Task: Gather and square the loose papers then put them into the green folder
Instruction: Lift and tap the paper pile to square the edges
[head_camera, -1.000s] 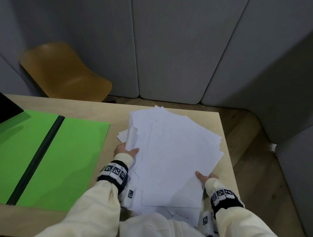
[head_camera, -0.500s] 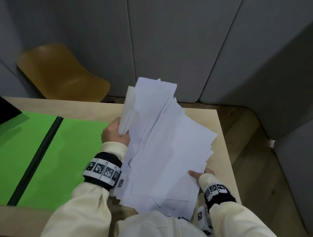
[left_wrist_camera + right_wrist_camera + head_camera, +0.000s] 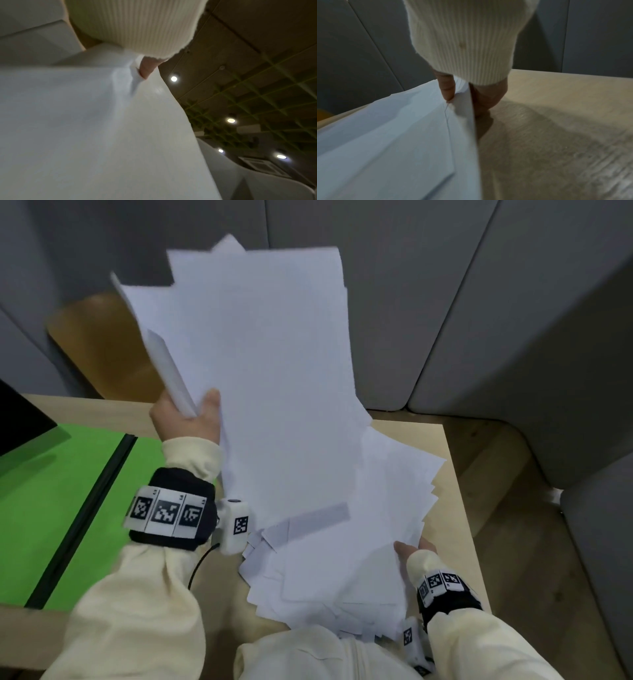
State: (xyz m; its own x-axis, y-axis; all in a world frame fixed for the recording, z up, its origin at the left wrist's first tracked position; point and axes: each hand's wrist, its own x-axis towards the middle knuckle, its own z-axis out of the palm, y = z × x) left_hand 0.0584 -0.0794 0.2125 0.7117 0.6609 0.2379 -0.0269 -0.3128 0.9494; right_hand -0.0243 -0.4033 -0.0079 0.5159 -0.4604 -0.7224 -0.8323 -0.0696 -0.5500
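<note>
A loose fan of white papers point(image 3: 274, 392) stands nearly upright above the right half of the wooden table point(image 3: 455, 508), its edges uneven. My left hand point(image 3: 188, 419) grips the sheaf's left edge high up, thumb across the front; the left wrist view shows a finger pressed into the papers point(image 3: 85, 121). My right hand point(image 3: 412, 547) pinches the lower right corner close to the table, thumb on top of the papers point(image 3: 385, 142) and fingers beneath. The green folder point(image 3: 61, 508) lies open and flat on the left, a dark spine down its middle.
An orange chair point(image 3: 96, 344) stands behind the table at the far left. A black object point(image 3: 20, 419) overlaps the folder's far left corner. Grey padded panels point(image 3: 445, 302) close in the back and right. The table's right edge point(image 3: 466, 508) runs just beyond the papers.
The papers lay spread flat on the table; both hands took hold of them. My left hand has lifted its side high, tipping the sheaf upright, while the right hand stayed low.
</note>
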